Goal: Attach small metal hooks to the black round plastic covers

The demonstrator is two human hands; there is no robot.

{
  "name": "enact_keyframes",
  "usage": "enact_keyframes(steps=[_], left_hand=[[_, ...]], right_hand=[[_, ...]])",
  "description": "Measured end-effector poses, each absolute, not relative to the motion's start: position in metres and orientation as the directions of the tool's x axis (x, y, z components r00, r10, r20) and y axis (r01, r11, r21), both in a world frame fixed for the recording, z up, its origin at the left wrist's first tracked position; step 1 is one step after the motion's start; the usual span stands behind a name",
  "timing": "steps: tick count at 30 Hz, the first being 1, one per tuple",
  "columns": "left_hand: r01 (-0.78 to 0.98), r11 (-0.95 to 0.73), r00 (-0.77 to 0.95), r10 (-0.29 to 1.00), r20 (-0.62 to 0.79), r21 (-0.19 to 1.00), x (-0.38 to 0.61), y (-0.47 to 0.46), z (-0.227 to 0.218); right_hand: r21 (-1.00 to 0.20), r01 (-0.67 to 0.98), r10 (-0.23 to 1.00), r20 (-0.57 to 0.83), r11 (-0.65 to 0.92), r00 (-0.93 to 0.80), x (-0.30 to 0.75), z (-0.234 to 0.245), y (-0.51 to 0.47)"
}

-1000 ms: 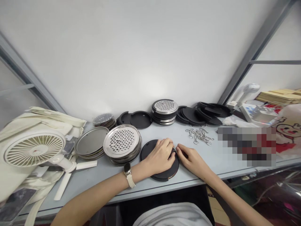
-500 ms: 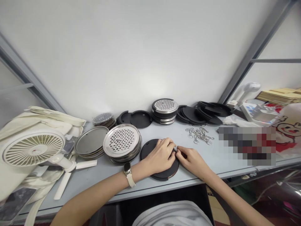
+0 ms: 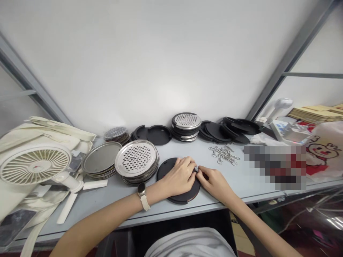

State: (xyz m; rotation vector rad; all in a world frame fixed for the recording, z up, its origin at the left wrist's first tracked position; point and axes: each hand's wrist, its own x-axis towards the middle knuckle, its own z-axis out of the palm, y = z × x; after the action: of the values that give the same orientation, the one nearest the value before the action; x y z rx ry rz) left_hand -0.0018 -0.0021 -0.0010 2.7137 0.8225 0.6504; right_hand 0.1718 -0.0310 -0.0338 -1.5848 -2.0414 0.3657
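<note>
My left hand (image 3: 182,176), with a watch on its wrist, lies over a round black disc (image 3: 171,167) at the table's front. Its fingers are curled at the disc's right side and hold it. At that same edge my right hand (image 3: 214,182) pinches a small metal piece (image 3: 196,169), mostly hidden between the fingertips of both hands. Left of the disc stands a stack of round metal grater plates (image 3: 136,159) with punched holes. Small wire pieces with looped ends (image 3: 224,154) lie in a loose pile beyond my right hand.
Plain metal discs (image 3: 102,159) are stacked farther left, near a white fan (image 3: 37,166) and a cream bag (image 3: 53,132). Along the wall are black round trays (image 3: 159,135), a grater stack (image 3: 186,123) and more black parts (image 3: 218,131). A plastic bag (image 3: 325,153) lies right.
The whole view has shifted slightly, so the table's things sit a little farther left. Both hands stay at the disc's right edge, with only slight finger movement.
</note>
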Motion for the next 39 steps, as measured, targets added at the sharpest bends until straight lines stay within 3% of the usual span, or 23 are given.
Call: enact_keyframes(steps=[12, 26, 39], left_hand=[[0.481, -0.804, 0.73, 0.588, 0.35, 0.348, -0.0026, -0.0028, -0.0023], [0.512, -0.781, 0.716, 0.618, 0.324, 0.358, -0.0024, -0.0036, -0.0005], [0.527, -0.785, 0.715, 0.617, 0.33, 0.325, -0.0026, -0.0029, -0.0022]], right_hand=[[-0.506, 0.824, 0.961, 0.224, 0.256, -0.161, 0.1707, -0.0321, -0.0311], [-0.588, 0.727, 0.932, 0.287, 0.355, -0.222, 0.1722, -0.0327, -0.0328], [-0.567, 0.723, 0.914, 0.323, 0.394, -0.245, 0.1719, -0.0313, -0.0358]])
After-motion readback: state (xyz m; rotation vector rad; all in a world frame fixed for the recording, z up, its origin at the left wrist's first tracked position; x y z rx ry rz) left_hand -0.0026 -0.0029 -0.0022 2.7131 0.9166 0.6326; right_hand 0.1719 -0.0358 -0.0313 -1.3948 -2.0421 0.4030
